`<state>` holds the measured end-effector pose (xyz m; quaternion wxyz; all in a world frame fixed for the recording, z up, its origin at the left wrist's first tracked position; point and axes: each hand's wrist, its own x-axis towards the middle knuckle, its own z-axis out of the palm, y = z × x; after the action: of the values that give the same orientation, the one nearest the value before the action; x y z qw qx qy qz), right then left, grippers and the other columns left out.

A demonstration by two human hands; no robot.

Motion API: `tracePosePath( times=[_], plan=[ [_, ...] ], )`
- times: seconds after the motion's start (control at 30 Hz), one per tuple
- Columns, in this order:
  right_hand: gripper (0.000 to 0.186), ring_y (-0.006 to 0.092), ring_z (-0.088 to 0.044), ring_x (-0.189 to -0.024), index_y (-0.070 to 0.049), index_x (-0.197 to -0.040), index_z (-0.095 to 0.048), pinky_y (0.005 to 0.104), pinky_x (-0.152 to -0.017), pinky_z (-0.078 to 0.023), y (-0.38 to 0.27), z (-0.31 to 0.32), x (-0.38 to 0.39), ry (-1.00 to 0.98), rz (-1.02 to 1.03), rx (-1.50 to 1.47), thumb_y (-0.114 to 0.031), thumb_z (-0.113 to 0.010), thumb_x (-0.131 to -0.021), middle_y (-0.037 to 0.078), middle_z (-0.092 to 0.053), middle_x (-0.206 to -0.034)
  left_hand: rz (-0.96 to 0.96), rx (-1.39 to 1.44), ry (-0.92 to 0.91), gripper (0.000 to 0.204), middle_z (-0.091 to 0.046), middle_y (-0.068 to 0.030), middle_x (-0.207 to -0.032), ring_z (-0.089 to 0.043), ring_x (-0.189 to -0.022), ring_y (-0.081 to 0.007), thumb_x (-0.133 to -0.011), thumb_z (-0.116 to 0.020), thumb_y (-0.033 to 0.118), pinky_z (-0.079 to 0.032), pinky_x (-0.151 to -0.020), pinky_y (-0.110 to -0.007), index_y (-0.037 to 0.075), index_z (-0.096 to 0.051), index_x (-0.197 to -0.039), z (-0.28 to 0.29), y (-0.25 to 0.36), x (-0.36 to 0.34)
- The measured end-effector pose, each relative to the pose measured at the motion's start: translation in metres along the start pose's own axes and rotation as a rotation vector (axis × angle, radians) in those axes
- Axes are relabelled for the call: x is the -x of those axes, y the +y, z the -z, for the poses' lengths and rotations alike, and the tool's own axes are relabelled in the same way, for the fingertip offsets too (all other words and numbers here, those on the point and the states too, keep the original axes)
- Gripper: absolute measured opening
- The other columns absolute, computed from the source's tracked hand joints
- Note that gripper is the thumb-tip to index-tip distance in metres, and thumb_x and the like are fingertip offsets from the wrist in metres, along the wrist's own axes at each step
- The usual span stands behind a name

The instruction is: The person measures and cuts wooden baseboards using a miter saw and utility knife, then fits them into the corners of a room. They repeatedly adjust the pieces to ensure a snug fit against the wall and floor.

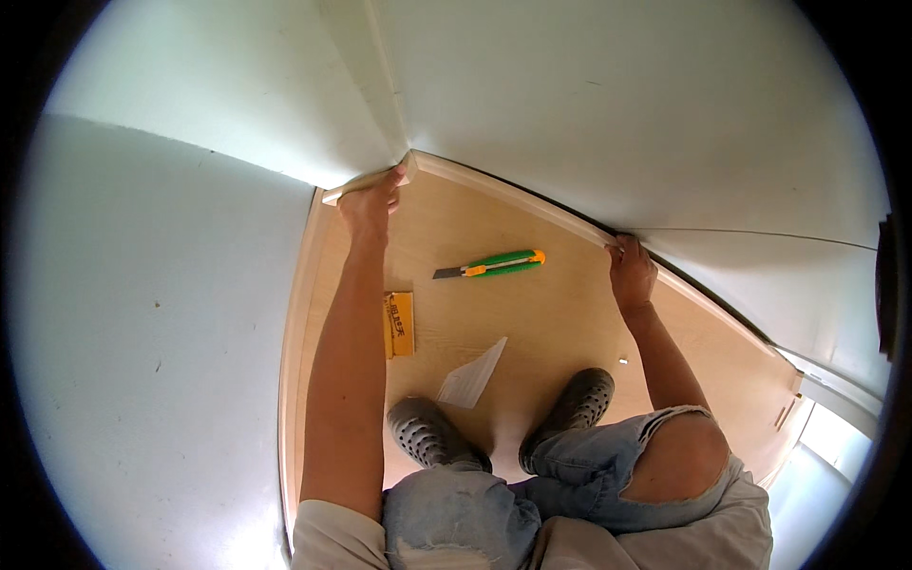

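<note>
My left hand [369, 205] is at the far left corner, its fingers closed round a short pale wood-coloured skirting board piece [332, 197] against the wall. Along the right-hand wall runs a long skirting board [513, 198]. My right hand [633, 274] grips its top edge with bent fingers, where a dark gap shows between board and wall. Between my hands a green and yellow utility knife [503, 264] lies on the floor, blade out and pointing left. Beside my left forearm is a small orange-yellow box [400, 323], partly hidden by the arm.
On the wood-look floor [532, 323], a creased white paper [473, 376] lies before my dark clogs [432, 432]. A small white bit [623, 361] is near my right forearm. Pale walls [161, 285] close in on the left and ahead; another skirting strip [302, 313] follows the left wall.
</note>
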<state>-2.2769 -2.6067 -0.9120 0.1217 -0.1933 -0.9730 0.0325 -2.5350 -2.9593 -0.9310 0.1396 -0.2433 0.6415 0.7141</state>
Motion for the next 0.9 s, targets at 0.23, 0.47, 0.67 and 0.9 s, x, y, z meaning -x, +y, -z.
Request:
tracePosePath(
  times=[0.23, 0.47, 0.67, 0.9],
  plan=[
    [0.023, 0.0275, -0.065, -0.08, -0.007, -0.096, -0.06, 0.0372, -0.071, -0.055, 0.004, 0.025, 0.022, 0.228, -0.171, -0.085, -0.026, -0.071, -0.088, 0.009, -0.064, -0.089, 0.035, 0.018, -0.063, 0.026, -0.048, 0.0022, -0.063, -0.041, -0.05, -0.0094, -0.077, -0.083, 0.014, -0.034, -0.045, -0.023, 0.004, -0.06, -0.076, 0.006, -0.004, -0.003],
    [0.031, 0.0102, -0.067, -0.088, -0.008, -0.102, -0.057, 0.0218, -0.051, -0.037, 0.101, 0.026, 0.052, -0.124, -1.065, -1.158, -0.039, -0.058, -0.097, 0.004, -0.071, -0.101, -0.017, 0.032, -0.085, 0.026, -0.048, 0.0026, -0.064, -0.041, -0.05, -0.0089, -0.077, -0.083, 0.014, -0.034, -0.045, -0.023, 0.005, -0.059, -0.076, 0.008, -0.001, 0.002],
    [0.033, 0.009, -0.065, -0.104, -0.011, -0.107, -0.057, 0.0199, -0.051, -0.031, 0.105, 0.01, 0.053, -0.159, -0.978, -1.198, -0.043, -0.051, -0.1, 0.003, -0.071, -0.107, 0.011, -0.031, -0.027, 0.023, -0.053, -0.0002, -0.066, -0.043, -0.051, -0.009, -0.075, -0.083, 0.011, -0.036, -0.045, -0.024, 0.004, -0.061, -0.076, 0.009, 0.009, -0.003],
    [0.036, 0.0209, -0.065, -0.106, -0.009, -0.115, -0.057, 0.0426, -0.077, -0.047, 0.126, -0.008, 0.048, -0.188, -0.968, -1.139, -0.039, -0.047, -0.098, 0.007, -0.069, -0.105, 0.082, 0.03, -0.26, 0.033, -0.065, -0.0041, -0.101, -0.06, -0.085, -0.0143, -0.091, -0.066, 0.03, -0.052, -0.078, -0.028, 0.007, -0.064, -0.116, 0.048, -0.043, -0.054]
  ],
)
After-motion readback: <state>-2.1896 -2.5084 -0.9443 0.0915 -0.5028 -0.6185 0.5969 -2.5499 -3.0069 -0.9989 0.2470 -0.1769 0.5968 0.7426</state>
